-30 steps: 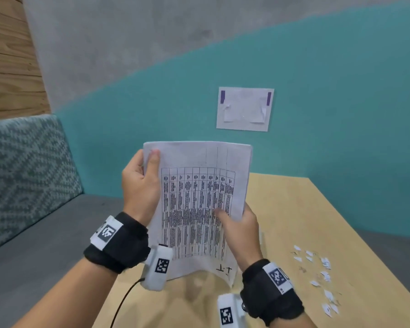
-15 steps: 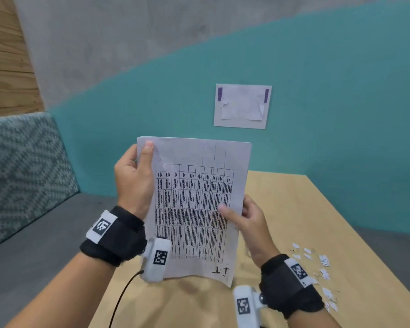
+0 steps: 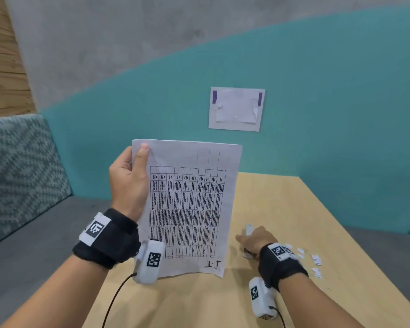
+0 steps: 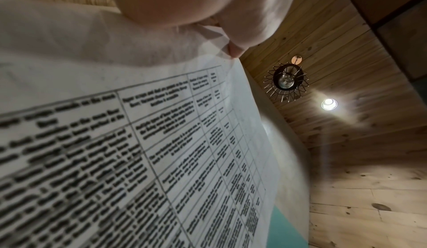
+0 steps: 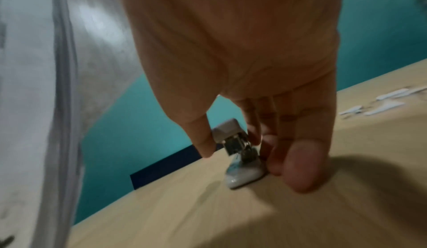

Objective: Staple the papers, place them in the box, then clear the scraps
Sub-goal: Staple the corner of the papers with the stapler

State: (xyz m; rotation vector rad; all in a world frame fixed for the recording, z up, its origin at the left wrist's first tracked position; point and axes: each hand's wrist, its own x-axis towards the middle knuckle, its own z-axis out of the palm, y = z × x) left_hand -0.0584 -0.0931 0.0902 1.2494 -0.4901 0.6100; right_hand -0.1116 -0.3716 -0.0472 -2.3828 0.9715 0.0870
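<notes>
My left hand (image 3: pixel 128 178) holds a sheaf of printed papers (image 3: pixel 187 209) upright above the table's near left part, thumb pinching the top left corner. The left wrist view shows the same papers (image 4: pixel 161 142) close up under my thumb. My right hand (image 3: pixel 256 240) is down on the wooden table (image 3: pixel 282 197), to the right of the papers. Its thumb and fingers close around a small white stapler (image 5: pixel 240 151), which stands on the table. In the head view only the stapler's tip (image 3: pixel 248 229) shows past my knuckles. White paper scraps (image 3: pixel 315 261) lie just right of that hand.
A sheet taped with purple strips (image 3: pixel 236 109) hangs on the teal wall. A grey patterned bench (image 3: pixel 21 174) runs along the left. In the right wrist view a dark blue shape (image 5: pixel 166 166) sits at the table's far edge.
My right hand let go of the papers' lower right edge and dropped to the table onto the stapler. The left hand now holds the papers alone.
</notes>
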